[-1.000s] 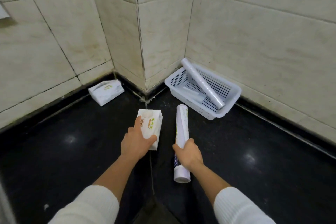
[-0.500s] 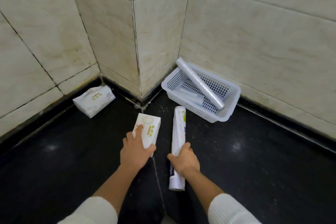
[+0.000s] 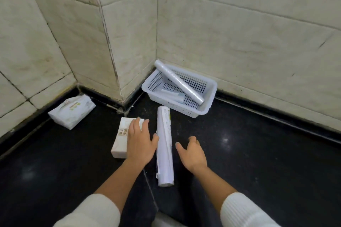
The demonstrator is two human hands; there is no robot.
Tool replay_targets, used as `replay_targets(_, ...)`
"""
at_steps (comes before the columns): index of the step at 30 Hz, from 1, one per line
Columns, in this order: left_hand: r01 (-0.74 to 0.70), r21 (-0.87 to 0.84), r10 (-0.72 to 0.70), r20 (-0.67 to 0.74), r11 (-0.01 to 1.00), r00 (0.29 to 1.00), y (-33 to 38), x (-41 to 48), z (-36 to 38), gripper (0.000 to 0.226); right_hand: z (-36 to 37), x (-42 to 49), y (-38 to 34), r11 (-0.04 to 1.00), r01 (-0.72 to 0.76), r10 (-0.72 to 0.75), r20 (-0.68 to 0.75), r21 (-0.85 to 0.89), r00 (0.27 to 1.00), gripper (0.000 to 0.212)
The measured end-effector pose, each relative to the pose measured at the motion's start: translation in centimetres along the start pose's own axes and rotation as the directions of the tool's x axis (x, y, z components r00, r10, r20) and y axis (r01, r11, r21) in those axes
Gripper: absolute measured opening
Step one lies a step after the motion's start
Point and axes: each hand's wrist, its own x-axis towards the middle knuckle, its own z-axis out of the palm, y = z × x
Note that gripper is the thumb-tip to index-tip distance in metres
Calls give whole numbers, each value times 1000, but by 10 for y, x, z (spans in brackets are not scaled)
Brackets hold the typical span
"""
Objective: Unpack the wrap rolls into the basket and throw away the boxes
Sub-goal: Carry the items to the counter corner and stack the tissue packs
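Observation:
A long white wrap roll [image 3: 164, 145] lies on the black floor, pointing toward the basket. My right hand [image 3: 192, 153] hovers just right of it, fingers spread, holding nothing. My left hand [image 3: 139, 141] lies flat with fingers apart over the right side of a small white box [image 3: 122, 137] left of the roll. The white perforated basket [image 3: 210, 96] stands in the wall corner, holding a clear-wrapped roll [image 3: 179, 82] propped on its rim and a shorter pale roll [image 3: 173, 95] on its bottom.
A white packet with green print [image 3: 72, 110] lies on the floor against the left wall. Tiled walls form a jutting corner behind the basket. Dark floor stretches to the right and toward me.
My right hand has let go of the long roll, which now lies on the floor. My left hand has opened flat over the box. The view has shifted right.

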Motion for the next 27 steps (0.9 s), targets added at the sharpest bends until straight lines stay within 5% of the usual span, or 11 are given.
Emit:
replay_targets(7,-236,-64,244,160,970,957,123,-40,55,54,-89,-35,102,994,-112,114,-174,21,978,61)
replay_targets(15,-470,-161,496,351,868,794,299,-171,135,51,-201,-127,283,948,-317,308,-315,23,898,59)
replay_targets(27,-567,-255,610,493,783,620,523,-384,244,52,-350,-272,542,850,-502,521,-382,156,763,50)
